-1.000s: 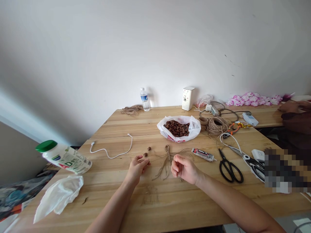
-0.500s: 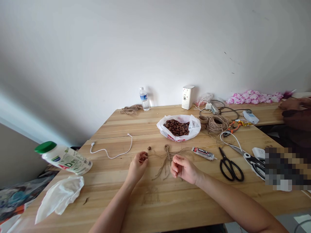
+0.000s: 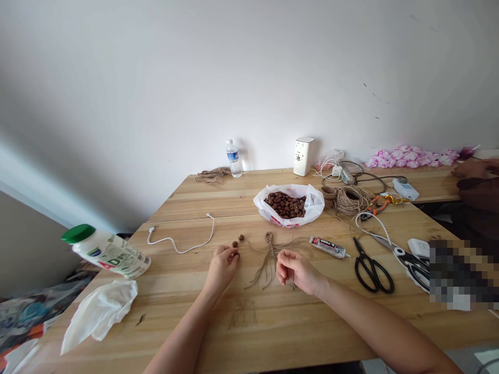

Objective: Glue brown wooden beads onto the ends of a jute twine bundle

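I am working low over the worktop (image 3: pixel 280 332), my left hand (image 3: pixel 222 267) nearly closed, its thumb and fingertips gathering around what is looking like a small dark piece; I cannot tell whether I am truly gripping it. Two brown round pieces (image 3: pixel 235 244) are lying just beyond those fingertips. My right hand (image 3: pixel 299 271) is curling loosely, thumb settling against bent fingers, and the fingers are hiding whether they are pinching a strand.

The twine bundle (image 3: pixel 268 252) is lying between my hands and slightly beyond them, its looped end pointing away from me and its loose strands fanning out, some running behind my right hand.

To my judgement, handling this well is meaning a light fingertip pinch on the left, since a round piece could be rolling off, and a calm right hand, since tugging could be tangling the fan. The glue tube (image 3: pixel 327 247) is resting just beyond my right hand, so I am minding my knuckles there.
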The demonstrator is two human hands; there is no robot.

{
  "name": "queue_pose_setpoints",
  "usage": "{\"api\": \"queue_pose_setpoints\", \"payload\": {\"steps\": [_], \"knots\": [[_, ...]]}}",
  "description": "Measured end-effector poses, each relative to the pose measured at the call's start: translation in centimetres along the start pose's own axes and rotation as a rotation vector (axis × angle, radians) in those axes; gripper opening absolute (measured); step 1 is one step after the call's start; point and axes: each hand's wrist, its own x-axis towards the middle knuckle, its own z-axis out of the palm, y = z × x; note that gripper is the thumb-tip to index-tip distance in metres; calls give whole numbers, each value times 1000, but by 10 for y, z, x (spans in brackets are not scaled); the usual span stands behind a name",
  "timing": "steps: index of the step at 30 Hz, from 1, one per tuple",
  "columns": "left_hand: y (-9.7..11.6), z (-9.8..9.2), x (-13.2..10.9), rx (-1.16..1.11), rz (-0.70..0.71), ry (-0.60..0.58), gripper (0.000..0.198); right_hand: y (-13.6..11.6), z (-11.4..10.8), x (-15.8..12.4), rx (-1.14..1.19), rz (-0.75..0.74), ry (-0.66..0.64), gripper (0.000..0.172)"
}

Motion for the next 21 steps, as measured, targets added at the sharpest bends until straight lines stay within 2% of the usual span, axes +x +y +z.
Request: {"api": "queue_pose_setpoints", "payload": {"steps": [5, 8, 12, 15, 17, 18, 21], "knots": [[-3, 0, 1, -4, 8, -19, 13, -4, 2, 1, -305, -21, 57, 30], [-4, 0, 2, -25, -23, 7, 13, -8, 4, 2, -387, -44, 50, 30], [6, -3, 1, -5, 20, 93, 15, -15, 3, 2, -281, -37, -17, 25], [24, -4, -8, -40, 158, 123, 15, -21, 3, -2, -113, -19, -94, 21], [39, -2, -18, -105, 271, 40, 15, -23, 4, -5, -61, -20, -123, 20], [45, 0, -24, -137, 308, -37, 15, -22, 5, -6, -55, -20, -128, 21], [58, 5, -40, -215, 343, -226, 17, -16, 7, -7, -77, -3, -112, 24]]}}
